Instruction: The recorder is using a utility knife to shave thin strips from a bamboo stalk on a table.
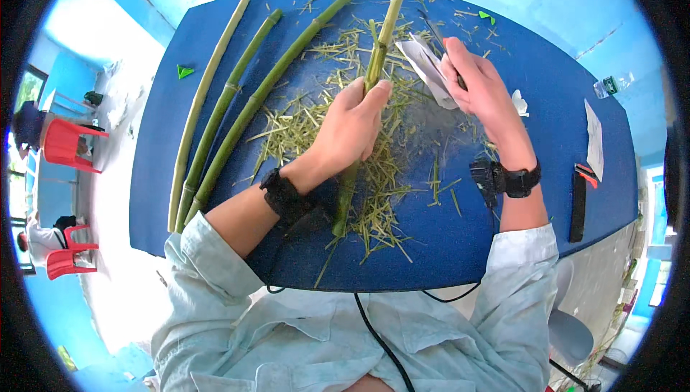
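Observation:
My left hand [346, 120] is closed around a green bamboo stalk [388, 29], which slants across the blue table from its near edge past the far edge. The stalk's upper part looks pale and peeled; near its lower end it is greener. My right hand [478, 86] grips a knife [432, 26] with a thin dark blade pointing up and away, a little right of the stalk. Beneath the right hand lies a folded white paper [428, 68]. Thin green shavings [305, 122] are heaped under and around the stalk.
Three more stalks lie side by side on the left: a pale one [210, 97] and two green ones [228, 90] [269, 86]. On the right are a black strip [578, 208], an orange-handled tool [587, 175], a paper sheet [594, 140] and a clear bottle [607, 87]. Red chairs [68, 144] stand beyond.

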Motion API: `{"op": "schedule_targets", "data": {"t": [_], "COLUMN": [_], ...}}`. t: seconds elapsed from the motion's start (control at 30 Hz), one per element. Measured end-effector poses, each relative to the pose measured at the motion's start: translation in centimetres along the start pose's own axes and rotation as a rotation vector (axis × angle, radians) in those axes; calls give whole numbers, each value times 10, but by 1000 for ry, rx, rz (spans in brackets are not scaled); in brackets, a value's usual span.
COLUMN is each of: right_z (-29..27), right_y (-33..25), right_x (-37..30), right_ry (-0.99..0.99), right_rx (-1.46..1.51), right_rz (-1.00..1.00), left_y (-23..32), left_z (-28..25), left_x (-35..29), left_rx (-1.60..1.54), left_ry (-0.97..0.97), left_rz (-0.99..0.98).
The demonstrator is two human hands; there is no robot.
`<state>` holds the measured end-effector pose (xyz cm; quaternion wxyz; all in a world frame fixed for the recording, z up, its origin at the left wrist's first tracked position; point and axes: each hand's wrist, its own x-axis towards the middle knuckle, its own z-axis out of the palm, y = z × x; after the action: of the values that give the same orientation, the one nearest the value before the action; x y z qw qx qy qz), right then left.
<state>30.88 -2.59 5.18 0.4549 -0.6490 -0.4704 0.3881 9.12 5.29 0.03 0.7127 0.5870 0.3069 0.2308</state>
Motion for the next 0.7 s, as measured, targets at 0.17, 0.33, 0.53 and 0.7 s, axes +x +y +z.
{"op": "schedule_targets", "data": {"t": [0.17, 0.33, 0.53, 0.7], "right_z": [2, 7, 9, 14], "right_y": [8, 8, 13, 9], "right_x": [0, -4, -3, -7], "right_ry": [-105, -239, -261, -286], "right_rx": [-204, -506, -562, -521], "right_rz": [-142, -215, -197, -217], "left_y": [-2, -8, -5, -2], "left_z": [3, 0, -2, 1], "left_x": [0, 1, 0, -2], "left_rx": [-3, -17, 10, 45], "left_ry": [18, -29, -49, -38], "left_rz": [39, 62, 88, 77]}}
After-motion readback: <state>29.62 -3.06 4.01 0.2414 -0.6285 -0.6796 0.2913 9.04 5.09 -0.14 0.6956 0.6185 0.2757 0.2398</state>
